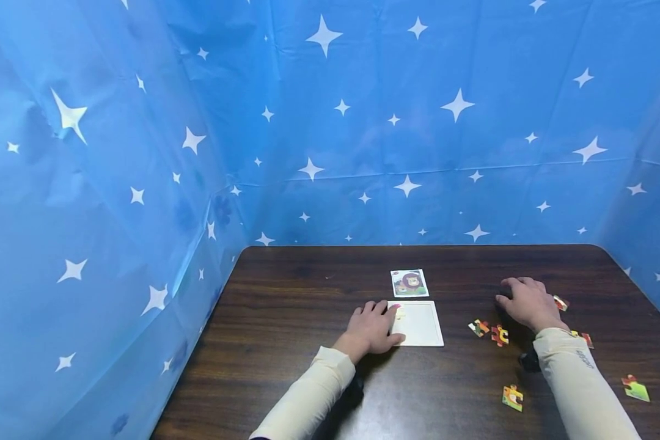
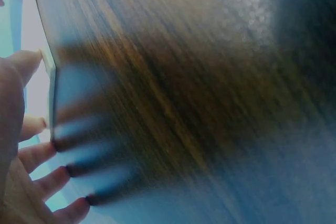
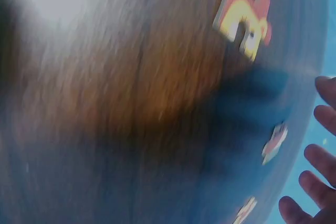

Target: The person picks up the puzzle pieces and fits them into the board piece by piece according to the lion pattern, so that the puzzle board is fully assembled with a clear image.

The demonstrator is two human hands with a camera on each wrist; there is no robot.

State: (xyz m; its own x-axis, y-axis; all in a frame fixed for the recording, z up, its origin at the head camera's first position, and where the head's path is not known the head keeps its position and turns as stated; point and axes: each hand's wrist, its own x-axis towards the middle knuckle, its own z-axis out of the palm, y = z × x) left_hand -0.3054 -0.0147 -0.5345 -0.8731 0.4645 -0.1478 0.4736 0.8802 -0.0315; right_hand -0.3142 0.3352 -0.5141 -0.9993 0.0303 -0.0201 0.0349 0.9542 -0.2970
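My left hand [image 1: 371,330] rests at the left side of a white puzzle tray [image 1: 422,330], thumb and forefinger on its rim and the other fingers spread on the table. One small jigsaw piece [image 1: 400,312] lies in the tray's upper left corner. Farther right, my right hand [image 1: 530,303] hovers over scattered jigsaw pieces, its fingers loosely spread and holding nothing. Left of its wrist, an orange piece [image 1: 479,328] and a red-and-yellow piece [image 1: 500,335] lie side by side. Another piece [image 1: 561,302] shows just beyond the right hand.
Behind the tray lies a picture card [image 1: 409,283] with a lion on it. A yellow piece [image 1: 513,398] sits nearer the front, a green piece [image 1: 636,389] at far right. The right forearm partly covers one more piece [image 1: 586,340]. Blue star-patterned cloth [image 1: 385,140] surrounds the dark wooden table [image 1: 297,293].
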